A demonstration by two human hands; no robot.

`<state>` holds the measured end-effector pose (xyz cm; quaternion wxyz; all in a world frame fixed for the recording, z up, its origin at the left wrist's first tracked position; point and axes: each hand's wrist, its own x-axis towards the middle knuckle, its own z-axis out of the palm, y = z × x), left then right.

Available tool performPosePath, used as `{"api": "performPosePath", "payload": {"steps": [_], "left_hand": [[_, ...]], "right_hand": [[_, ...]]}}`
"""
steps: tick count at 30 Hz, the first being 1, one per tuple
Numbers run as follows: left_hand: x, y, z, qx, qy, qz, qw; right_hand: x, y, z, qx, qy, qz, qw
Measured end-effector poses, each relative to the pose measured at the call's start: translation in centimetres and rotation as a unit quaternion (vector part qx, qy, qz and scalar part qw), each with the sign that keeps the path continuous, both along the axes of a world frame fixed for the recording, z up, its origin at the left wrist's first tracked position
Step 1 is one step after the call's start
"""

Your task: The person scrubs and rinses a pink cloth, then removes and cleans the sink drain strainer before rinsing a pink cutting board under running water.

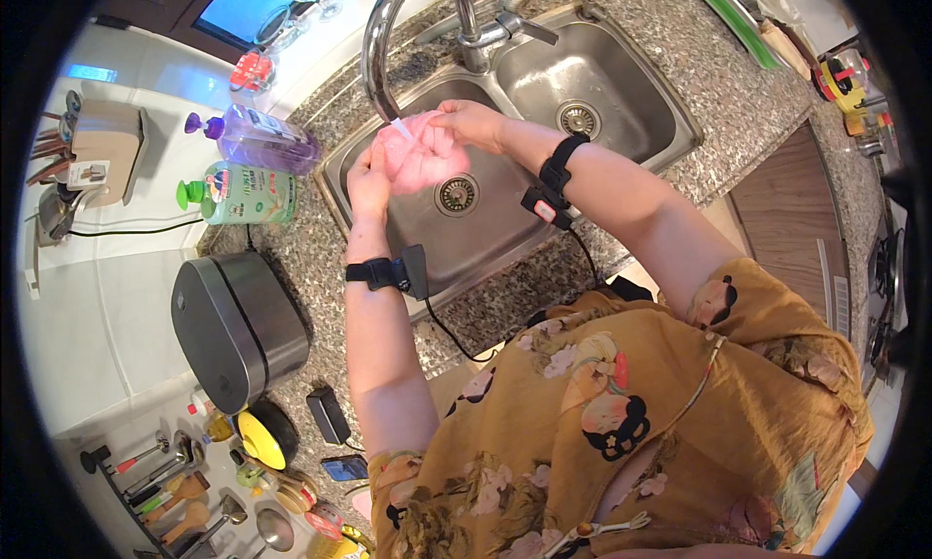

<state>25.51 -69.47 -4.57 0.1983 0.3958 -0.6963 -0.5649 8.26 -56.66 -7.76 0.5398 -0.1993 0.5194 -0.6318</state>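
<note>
Between both hands a fluffy pink cloth (426, 162) is held bunched over the left basin of a double steel sink (466, 242). My left hand (368, 184) grips its left edge, and my right hand (473, 124) pinches its upper right part. A pale tag sticks up from the cloth just below the outlet of the chrome faucet (377, 56). Whether water is running I cannot tell. Part of the basin's drain strainer (457, 195) shows beside the cloth's lower edge.
Left of the sink stand a purple pump bottle (266, 140) and a green pump bottle (251, 195). A dark grey bin-shaped appliance (240, 329) sits nearer me. A black adapter (328, 415) and a phone (344, 468) lie on the granite counter. Cables hang from my wrist straps.
</note>
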Motion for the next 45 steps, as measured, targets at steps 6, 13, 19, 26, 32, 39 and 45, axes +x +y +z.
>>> {"api": "performPosePath", "payload": {"steps": [6,13,19,26,32,39,45], "left_hand": [[0.2,0.4,-2.7,0.073,0.001,-0.011,0.997],[1.2,2.8,-3.4,0.176,-0.035,-0.084,0.980],[2.4,2.2,-1.5,0.303,0.182,-0.064,0.933],[0.9,3.0,1.3,0.359,0.250,-0.055,0.898],[-1.7,4.6,-1.0,0.289,0.182,0.128,0.931],[-2.1,6.1,-1.0,0.460,0.320,0.043,0.827],[-2.4,4.5,0.0,0.421,0.302,0.110,0.849]], "right_hand": [[0.1,-0.9,3.6,-0.059,-0.165,-0.006,0.985],[1.2,-0.7,5.7,-0.106,-0.123,0.010,0.987],[-1.9,-0.2,1.4,0.071,-0.028,-0.070,0.995],[1.5,0.8,2.8,0.113,-0.192,0.014,0.975],[5.2,-2.1,1.6,-0.019,-0.106,-0.094,0.990],[7.3,-2.9,3.3,0.020,0.398,-0.146,0.906],[8.8,-0.7,6.0,0.023,0.541,0.080,0.837]]}}
